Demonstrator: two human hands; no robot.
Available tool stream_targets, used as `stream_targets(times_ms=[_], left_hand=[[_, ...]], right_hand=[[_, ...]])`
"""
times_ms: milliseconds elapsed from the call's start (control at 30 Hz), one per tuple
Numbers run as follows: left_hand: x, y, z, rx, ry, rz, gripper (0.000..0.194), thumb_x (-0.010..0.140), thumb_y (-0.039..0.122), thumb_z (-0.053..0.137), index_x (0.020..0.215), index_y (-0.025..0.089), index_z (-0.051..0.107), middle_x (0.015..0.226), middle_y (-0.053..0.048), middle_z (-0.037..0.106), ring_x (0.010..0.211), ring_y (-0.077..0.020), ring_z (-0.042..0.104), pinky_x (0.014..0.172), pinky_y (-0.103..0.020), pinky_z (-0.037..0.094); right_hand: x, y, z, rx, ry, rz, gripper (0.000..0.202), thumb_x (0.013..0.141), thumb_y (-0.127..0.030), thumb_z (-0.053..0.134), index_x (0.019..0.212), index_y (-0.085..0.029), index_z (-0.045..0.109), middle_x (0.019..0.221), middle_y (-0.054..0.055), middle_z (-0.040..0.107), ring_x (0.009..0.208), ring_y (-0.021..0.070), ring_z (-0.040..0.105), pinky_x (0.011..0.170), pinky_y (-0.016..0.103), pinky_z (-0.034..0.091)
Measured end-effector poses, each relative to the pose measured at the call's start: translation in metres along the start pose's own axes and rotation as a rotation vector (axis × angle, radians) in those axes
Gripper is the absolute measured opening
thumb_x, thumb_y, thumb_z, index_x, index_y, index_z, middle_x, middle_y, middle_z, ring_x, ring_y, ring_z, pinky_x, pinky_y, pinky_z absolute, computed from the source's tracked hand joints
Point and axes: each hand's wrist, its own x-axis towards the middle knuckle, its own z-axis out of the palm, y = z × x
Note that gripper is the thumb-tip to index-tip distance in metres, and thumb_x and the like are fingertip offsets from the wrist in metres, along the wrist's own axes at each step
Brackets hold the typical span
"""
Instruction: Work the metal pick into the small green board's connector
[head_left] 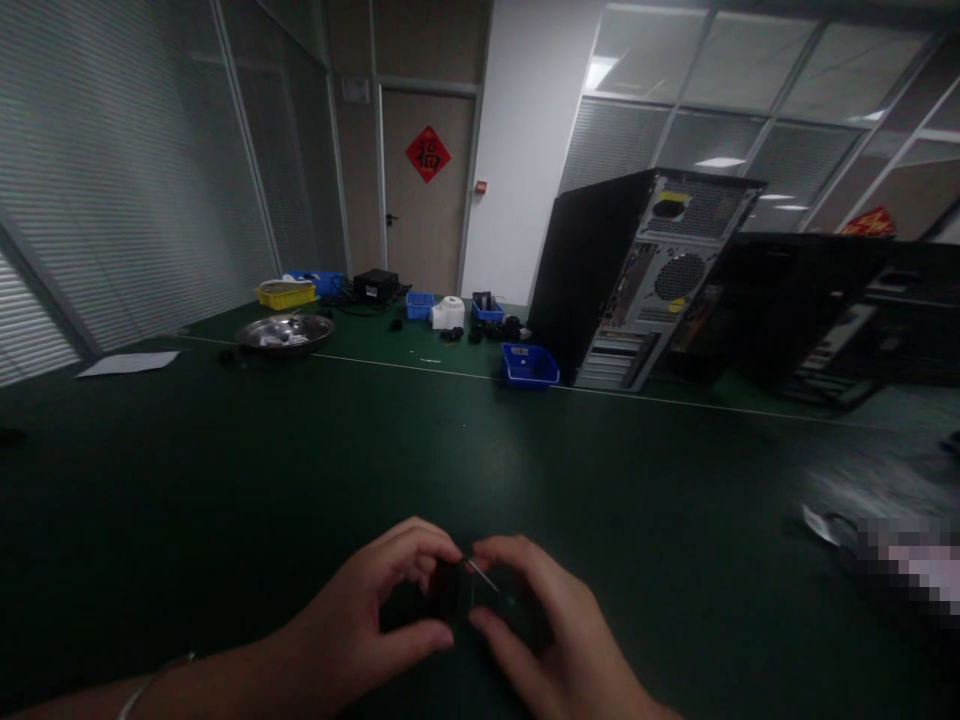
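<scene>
Low in the head view, my left hand (367,600) curls its fingers and thumb around a small dark block-like object (445,588). My right hand (559,610) faces it closely, with forefinger and thumb bent about a thin flat piece with a bright edge (484,575). The piece looks clear or dark, and its kind is too dim to make out. Both hands are just above the dark green table (337,450), their fingertips almost meeting. I cannot tell whether the two small parts are joined.
A blue bin (529,366) stands beside a black computer tower (600,270). Farther left are a metal bowl (285,334), a paper sheet (129,364) and a yellow basket (286,294). A white device (448,313) stands at the back. A blurred, partly pixelated object (907,560) is at right.
</scene>
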Motion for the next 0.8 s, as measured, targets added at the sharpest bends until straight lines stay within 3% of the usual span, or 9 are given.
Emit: stream_targets(times_ms=[100, 200, 367, 633, 800], left_hand=[[0.001, 0.001, 0.0, -0.058, -0.002, -0.051, 0.041, 0.077, 0.013, 0.076, 0.114, 0.025, 0.062, 0.109, -0.002, 0.065, 0.094, -0.0207, 0.063, 0.084, -0.034, 0.051], [0.002, 0.006, 0.001, 0.025, -0.007, -0.113, 0.042, 0.074, 0.014, 0.08, 0.112, 0.024, 0.064, 0.096, 0.0, 0.07, 0.083, -0.0182, 0.063, 0.078, -0.03, 0.05], [0.003, 0.01, 0.004, 0.075, 0.005, -0.117, 0.046, 0.071, 0.014, 0.082, 0.112, 0.024, 0.063, 0.094, 0.002, 0.071, 0.077, -0.0164, 0.061, 0.074, -0.028, 0.05], [0.003, 0.011, 0.008, 0.05, 0.009, -0.123, 0.056, 0.07, 0.011, 0.079, 0.119, 0.022, 0.054, 0.101, -0.001, 0.07, 0.085, -0.0198, 0.065, 0.08, -0.032, 0.051], [0.001, 0.012, 0.009, 0.097, 0.002, -0.14, 0.047, 0.073, 0.011, 0.079, 0.113, 0.021, 0.058, 0.09, 0.001, 0.069, 0.078, -0.0178, 0.065, 0.074, -0.029, 0.05]], right_hand=[[0.0, -0.001, 0.002, 0.032, 0.012, -0.063, 0.046, 0.084, -0.008, 0.061, 0.124, -0.029, 0.05, 0.11, 0.003, 0.069, 0.098, 0.0174, 0.068, 0.084, 0.023, 0.053], [0.0, -0.003, 0.005, 0.013, 0.024, -0.06, 0.049, 0.084, -0.007, 0.061, 0.126, -0.029, 0.049, 0.111, 0.004, 0.069, 0.099, 0.0181, 0.068, 0.085, 0.025, 0.053], [0.0, -0.005, 0.007, -0.022, -0.014, -0.045, 0.048, 0.083, -0.009, 0.062, 0.126, -0.026, 0.05, 0.11, 0.006, 0.07, 0.098, 0.0206, 0.069, 0.084, 0.028, 0.055], [0.002, -0.008, 0.01, -0.092, -0.068, 0.039, 0.046, 0.083, -0.011, 0.06, 0.126, -0.022, 0.051, 0.112, 0.01, 0.07, 0.101, 0.0251, 0.069, 0.084, 0.034, 0.057], [0.002, -0.009, 0.01, -0.108, -0.067, 0.037, 0.048, 0.083, -0.009, 0.06, 0.128, -0.023, 0.05, 0.111, 0.009, 0.07, 0.099, 0.0252, 0.069, 0.082, 0.035, 0.057]])
